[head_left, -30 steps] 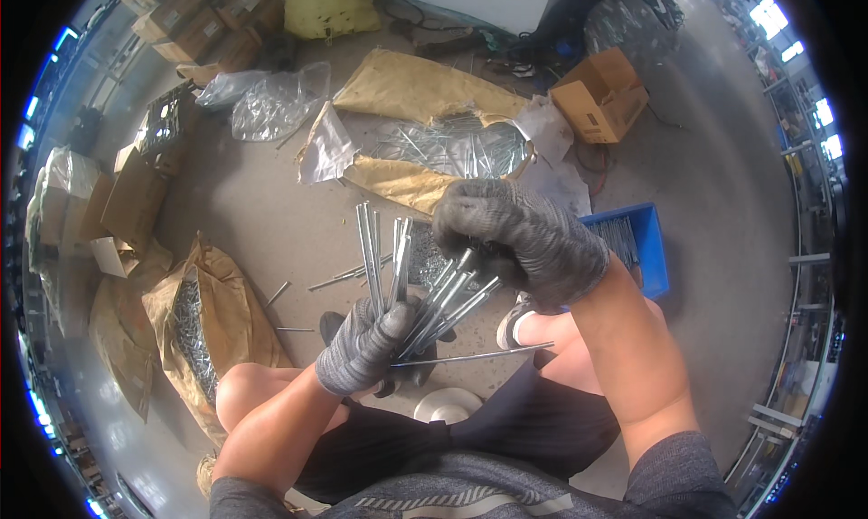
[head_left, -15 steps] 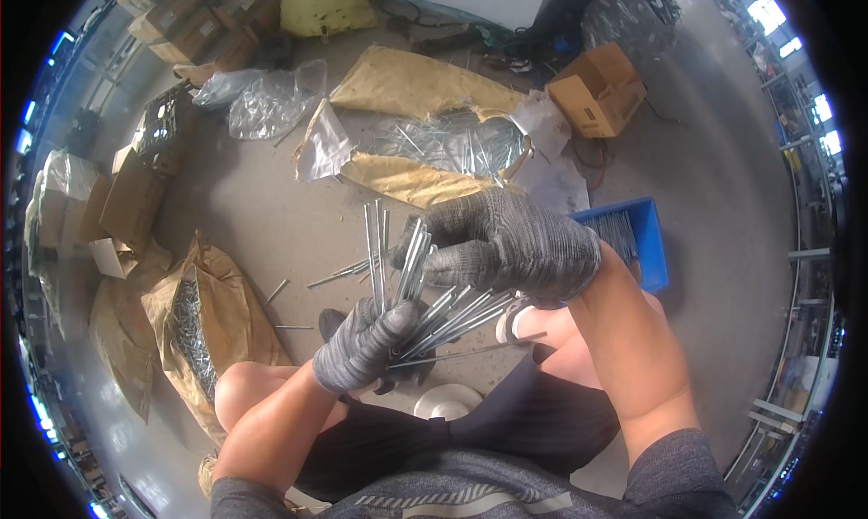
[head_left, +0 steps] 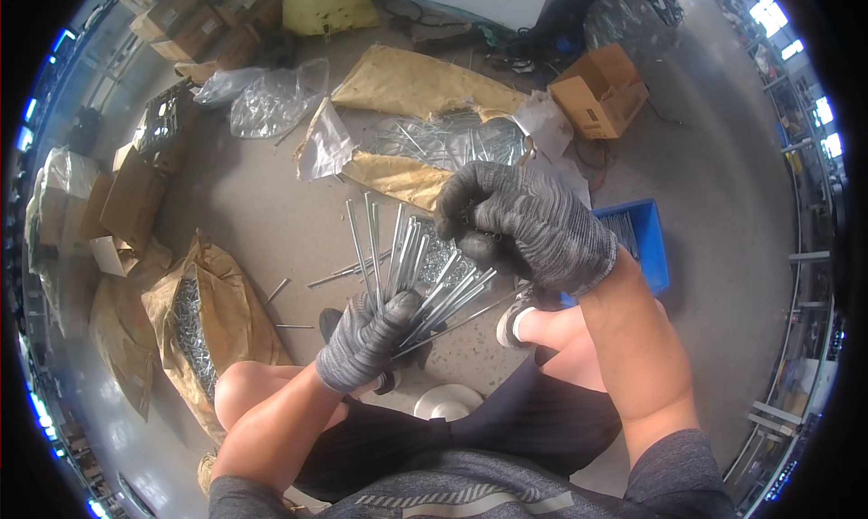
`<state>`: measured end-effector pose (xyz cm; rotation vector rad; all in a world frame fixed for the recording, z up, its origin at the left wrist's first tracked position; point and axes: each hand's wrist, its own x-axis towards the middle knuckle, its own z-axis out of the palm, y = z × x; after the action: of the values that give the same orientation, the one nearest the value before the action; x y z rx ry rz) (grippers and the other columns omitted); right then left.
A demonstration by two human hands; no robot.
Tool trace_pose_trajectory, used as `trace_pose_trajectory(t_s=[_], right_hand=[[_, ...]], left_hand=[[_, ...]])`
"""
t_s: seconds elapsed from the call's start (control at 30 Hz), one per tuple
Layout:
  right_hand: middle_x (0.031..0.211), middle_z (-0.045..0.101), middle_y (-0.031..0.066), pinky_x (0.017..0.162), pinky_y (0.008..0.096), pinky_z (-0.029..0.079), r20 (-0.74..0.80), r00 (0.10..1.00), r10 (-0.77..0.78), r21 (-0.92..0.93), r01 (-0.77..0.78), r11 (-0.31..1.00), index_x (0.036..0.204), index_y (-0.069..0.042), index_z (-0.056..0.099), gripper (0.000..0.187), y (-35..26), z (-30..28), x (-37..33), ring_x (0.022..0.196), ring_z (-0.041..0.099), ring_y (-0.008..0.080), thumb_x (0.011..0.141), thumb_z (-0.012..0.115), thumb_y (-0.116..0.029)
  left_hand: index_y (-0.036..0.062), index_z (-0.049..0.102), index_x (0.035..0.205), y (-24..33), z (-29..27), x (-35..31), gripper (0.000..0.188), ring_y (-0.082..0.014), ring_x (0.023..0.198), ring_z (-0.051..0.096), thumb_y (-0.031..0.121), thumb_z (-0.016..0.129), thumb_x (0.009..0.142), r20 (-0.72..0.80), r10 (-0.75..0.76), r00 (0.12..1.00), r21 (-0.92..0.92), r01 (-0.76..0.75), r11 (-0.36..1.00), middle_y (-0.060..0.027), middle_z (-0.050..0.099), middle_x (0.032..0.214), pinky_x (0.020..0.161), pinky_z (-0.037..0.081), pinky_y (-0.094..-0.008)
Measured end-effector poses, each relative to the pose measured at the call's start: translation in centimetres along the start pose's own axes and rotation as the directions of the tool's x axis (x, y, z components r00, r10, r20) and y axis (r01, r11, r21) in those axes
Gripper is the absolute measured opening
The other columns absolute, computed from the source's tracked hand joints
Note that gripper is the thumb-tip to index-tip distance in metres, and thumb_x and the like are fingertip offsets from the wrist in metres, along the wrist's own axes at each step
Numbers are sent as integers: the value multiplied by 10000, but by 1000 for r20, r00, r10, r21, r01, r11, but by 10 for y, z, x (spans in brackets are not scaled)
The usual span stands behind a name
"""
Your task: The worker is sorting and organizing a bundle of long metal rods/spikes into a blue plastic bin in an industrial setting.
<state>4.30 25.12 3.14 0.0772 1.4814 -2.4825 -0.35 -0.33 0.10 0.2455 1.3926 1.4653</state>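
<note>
At least ten slim metal rods [head_left: 411, 261] fan out of my gloved left hand [head_left: 366, 341], too overlapped for me to count exactly; its fingers and thumb are clamped round their lower ends. Some rods stand nearly upright, and others lean to the right. One gloved right hand [head_left: 533, 230] hangs just right of the fan's upper ends, fingers curled in toward the palm; I cannot tell whether they pinch anything. My left forearm [head_left: 280, 429] slants up and rightward, thumb laid across the rods, while my right forearm [head_left: 633, 356] rises steeply, leaning left, that hand the higher of the two. Beyond them lies one torn paper sack [head_left: 420, 76] with many more rods spilling in its opening. One blue plastic bin [head_left: 658, 248], also holding rods, sits right of my right wrist, and one open cardboard box [head_left: 592, 103] stands farther off. To my left, one brown sack [head_left: 237, 306] gapes over small metal pieces [head_left: 192, 334].
</note>
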Motion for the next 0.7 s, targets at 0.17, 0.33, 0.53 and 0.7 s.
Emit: trace_pose_trajectory(t_s=[0.17, 0.33, 0.53, 0.7], right_hand=[[983, 670, 61, 597, 200, 489, -86, 992, 94, -128, -105, 986, 1200, -12, 603, 250, -12, 16, 1, 745, 569, 57, 984, 541, -121], [945, 669, 35, 593, 199, 496, -180, 965, 190, -200, -225, 953, 1180, -24, 623, 246, -29, 29, 0, 720, 568, 47, 1001, 560, -180], [814, 634, 7, 545, 190, 450, -214, 962, 171, -230, -219, 948, 1131, -15, 653, 238, -28, 32, 2, 629, 542, 41, 1006, 576, -202], [781, 625, -2, 542, 193, 441, -210, 969, 132, -315, -195, 929, 1100, -9, 681, 243, -25, 24, 3, 624, 533, 31, 1003, 588, -212]], left_hand=[[6, 671, 937, -2, -4, -1, 700, -124, 527, 569, 698, 580, 879, 17, -3, 1000, 30, 3, 1000, -60, 620, 652, 465, 414, -263], [16, 669, 910, -4, -5, 0, 686, -118, 526, 563, 692, 556, 898, 34, -13, 999, 53, 12, 999, -53, 614, 645, 469, 405, -262], [44, 639, 1012, -7, -5, 2, 640, -87, 435, 521, 668, 521, 929, 87, -13, 996, 51, 8, 999, -45, 595, 624, 357, 385, -221], [20, 666, 896, -1, -1, 0, 708, -119, 520, 566, 714, 529, 897, 25, -45, 999, 78, 43, 996, -44, 610, 639, 464, 413, -260]])
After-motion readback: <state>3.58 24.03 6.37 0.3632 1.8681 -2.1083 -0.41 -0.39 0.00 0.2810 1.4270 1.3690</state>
